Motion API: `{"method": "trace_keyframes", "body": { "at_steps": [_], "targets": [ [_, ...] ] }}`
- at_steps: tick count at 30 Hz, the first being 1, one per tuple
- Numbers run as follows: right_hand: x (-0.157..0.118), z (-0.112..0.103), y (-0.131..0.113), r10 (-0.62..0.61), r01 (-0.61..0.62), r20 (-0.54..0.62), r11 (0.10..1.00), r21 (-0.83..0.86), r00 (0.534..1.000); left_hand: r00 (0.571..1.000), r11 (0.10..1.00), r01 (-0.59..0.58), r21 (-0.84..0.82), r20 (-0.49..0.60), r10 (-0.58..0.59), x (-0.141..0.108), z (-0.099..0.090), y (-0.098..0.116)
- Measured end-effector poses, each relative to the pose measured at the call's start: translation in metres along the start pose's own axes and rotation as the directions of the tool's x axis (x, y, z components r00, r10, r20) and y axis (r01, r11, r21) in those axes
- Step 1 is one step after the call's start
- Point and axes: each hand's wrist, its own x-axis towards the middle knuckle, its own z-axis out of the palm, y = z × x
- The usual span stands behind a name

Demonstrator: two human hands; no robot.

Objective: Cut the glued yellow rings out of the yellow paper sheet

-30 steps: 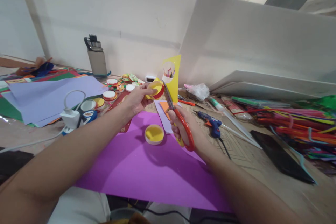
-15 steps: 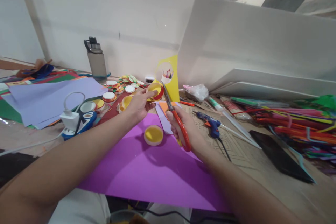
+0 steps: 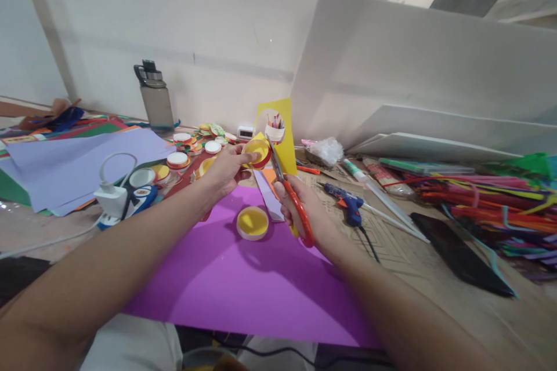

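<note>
My left hand (image 3: 231, 169) is closed on a shallow round lid (image 3: 256, 154) with a yellow inside and a red rim. My right hand (image 3: 300, 203) grips red-handled scissors (image 3: 302, 217), their blades pointing up and away from me beside the lid's right edge. Behind the blades stands a yellow sheet (image 3: 284, 153) with a round hole, through which a white cup of pencils (image 3: 275, 127) shows. Whether my left fingers also touch that sheet I cannot tell. Below my hands, a white-rimmed lid with a yellow inside (image 3: 252, 224) lies on a purple sheet (image 3: 243, 290).
Several lids (image 3: 177, 160) and lilac paper (image 3: 87, 162) lie left, near a charger on a blue power strip (image 3: 126, 208) and a bottle (image 3: 156, 98). On the right are a blue glue gun (image 3: 350, 204), a black phone-like slab (image 3: 461, 255) and pipe cleaners (image 3: 500, 197).
The yellow sheet's top edge has levelled out, and more of the cup shows through its hole. Both hands keep their holds with little movement. The view has shifted slightly.
</note>
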Motion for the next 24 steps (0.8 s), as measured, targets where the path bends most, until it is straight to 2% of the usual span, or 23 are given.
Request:
{"method": "trace_keyframes", "body": {
  "at_steps": [5, 8, 11, 16, 21, 24],
  "targets": [
    [-0.003, 0.01, -0.002, 0.124, -0.144, 0.089, 0.949, 0.28, 0.988, 0.998, 0.998, -0.043, 0.045, -0.041, 0.045, 0.003, -0.002, -0.003],
    [-0.007, 0.015, -0.003, 0.141, -0.177, 0.118, 0.894, 0.411, 0.983, 0.994, 0.993, -0.079, -0.091, -0.076, 0.072, 0.001, 0.003, -0.007],
    [-0.009, 0.017, -0.004, 0.116, -0.145, 0.098, 0.912, 0.385, 0.988, 0.995, 0.966, -0.094, -0.241, -0.037, 0.088, -0.005, 0.011, -0.011],
    [-0.007, 0.018, -0.006, 0.072, -0.066, -0.009, 0.954, 0.292, 0.997, 0.989, 0.947, -0.119, -0.298, 0.049, 0.139, -0.018, 0.025, -0.014],
    [-0.008, 0.019, -0.006, 0.061, -0.056, -0.03, 0.984, 0.167, 0.998, 0.992, 0.965, -0.122, -0.231, -0.066, 0.109, -0.023, 0.028, -0.012],
    [-0.009, 0.018, -0.006, 0.072, -0.074, 0.02, 0.987, 0.141, 0.997, 0.983, 0.977, -0.099, -0.19, -0.171, 0.066, -0.018, 0.022, -0.01]
  ]
}}
